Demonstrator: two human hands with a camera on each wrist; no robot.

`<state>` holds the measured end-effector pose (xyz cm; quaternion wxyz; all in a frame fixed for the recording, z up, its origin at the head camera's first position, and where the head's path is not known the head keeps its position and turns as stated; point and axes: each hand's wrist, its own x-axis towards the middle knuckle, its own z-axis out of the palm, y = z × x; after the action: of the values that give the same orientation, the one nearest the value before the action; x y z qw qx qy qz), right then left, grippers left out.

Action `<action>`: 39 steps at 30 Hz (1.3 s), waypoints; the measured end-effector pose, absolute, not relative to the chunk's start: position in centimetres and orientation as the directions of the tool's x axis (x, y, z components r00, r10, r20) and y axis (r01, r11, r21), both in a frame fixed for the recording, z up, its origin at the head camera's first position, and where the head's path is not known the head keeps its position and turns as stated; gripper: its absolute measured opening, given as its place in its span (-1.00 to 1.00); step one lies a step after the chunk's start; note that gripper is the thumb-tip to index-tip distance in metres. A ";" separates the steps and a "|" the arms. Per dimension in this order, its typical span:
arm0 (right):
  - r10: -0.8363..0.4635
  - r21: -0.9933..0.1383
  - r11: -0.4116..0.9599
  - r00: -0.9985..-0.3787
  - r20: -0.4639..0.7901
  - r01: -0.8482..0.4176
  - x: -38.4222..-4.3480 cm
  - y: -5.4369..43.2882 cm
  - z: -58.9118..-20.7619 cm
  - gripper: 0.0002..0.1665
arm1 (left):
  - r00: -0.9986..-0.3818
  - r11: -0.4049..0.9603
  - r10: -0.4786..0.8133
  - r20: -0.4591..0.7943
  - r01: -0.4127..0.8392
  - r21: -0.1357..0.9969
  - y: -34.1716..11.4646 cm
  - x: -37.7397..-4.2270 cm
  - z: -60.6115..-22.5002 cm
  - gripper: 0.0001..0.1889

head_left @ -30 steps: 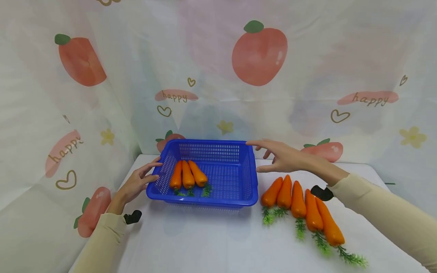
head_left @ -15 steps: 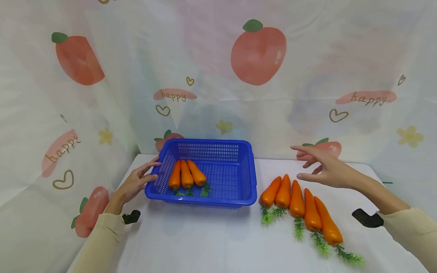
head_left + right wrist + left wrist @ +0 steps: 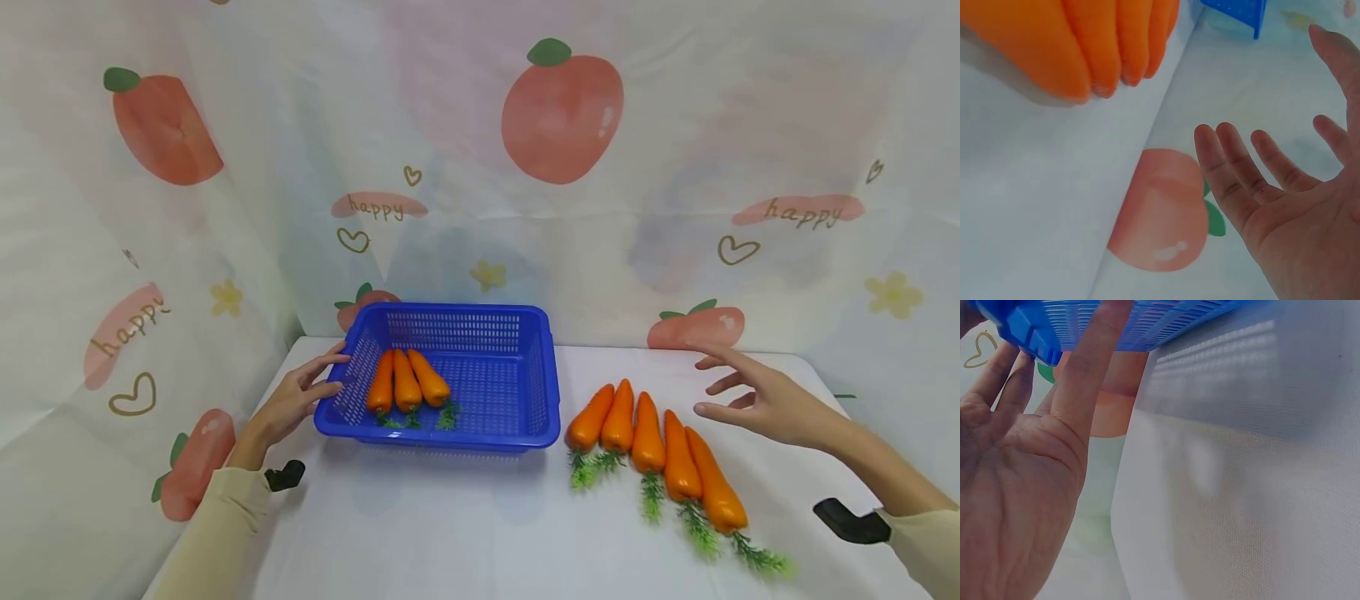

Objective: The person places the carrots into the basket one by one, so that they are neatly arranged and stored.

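In the head view my left hand (image 3: 288, 404) is at the left end of a blue plastic basket (image 3: 435, 439), its fingertips and thumb touching the rim. The left wrist view shows the thumb (image 3: 1082, 381) stretched along the outside of the basket. Three orange carrots (image 3: 407, 383) with green tops lie side by side in the basket's left half. My right hand (image 3: 776, 404) hovers over the right of the table with spread fingers and holds nothing. Several carrots (image 3: 647, 437) lie in a slanting row on the table between it and the basket, green tops toward the front.
A white cloth covers the table (image 3: 420, 525). Close behind the basket hangs a printed fabric backdrop (image 3: 465, 242), which continues along the left side. A black strap piece (image 3: 851, 521) sits at my right wrist.
My right hand has moved right, away from the basket's right rim, past the loose carrots. My left hand stays at the left rim. The basket and carrots keep their places.
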<state>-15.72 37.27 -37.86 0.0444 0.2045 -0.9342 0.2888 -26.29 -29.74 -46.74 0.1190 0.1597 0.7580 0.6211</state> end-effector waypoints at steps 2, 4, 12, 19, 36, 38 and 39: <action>-0.349 -0.541 0.745 -0.919 0.183 -0.391 -15.4 37.5 -38.4 0.00 | -0.919 0.171 0.394 0.019 0.094 0.981 -29.7 -26.3 -46.7 -0.45; -0.346 -0.559 0.740 -0.925 0.159 -0.373 -15.2 37.8 -39.0 -0.01 | -0.918 0.165 0.395 0.020 0.093 0.982 -29.7 -26.2 -46.7 -0.45; -0.354 -0.639 0.715 -0.935 0.019 -0.284 -14.6 39.2 -42.2 -0.04 | -0.915 0.144 0.402 0.022 0.087 0.986 -29.7 -26.2 -46.6 -0.44; -0.355 -0.740 0.660 -0.921 -0.158 -0.128 -13.8 40.3 -44.1 -0.08 | -0.915 0.150 0.403 0.019 0.086 0.985 -29.8 -26.3 -46.7 -0.45; -0.331 -0.759 0.638 -0.845 -0.421 0.129 -13.3 40.6 -44.9 -0.15 | -0.913 0.135 0.407 0.022 0.085 0.987 -29.9 -26.3 -46.8 -0.45; -0.328 -0.761 0.634 -0.843 -0.426 0.138 -13.3 40.6 -44.8 -0.18 | -0.912 0.128 0.410 0.026 0.086 0.988 -29.9 -26.3 -46.8 -0.46; -0.330 -0.763 0.631 -0.843 -0.425 0.138 -13.3 40.6 -44.8 -0.19 | -0.911 0.127 0.411 0.028 0.088 0.988 -29.9 -26.3 -46.8 -0.46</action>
<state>-13.32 40.59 -44.76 -0.2747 0.0559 -0.8604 0.4257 -26.30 -29.91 -46.83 0.1265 0.1685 0.7398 0.6390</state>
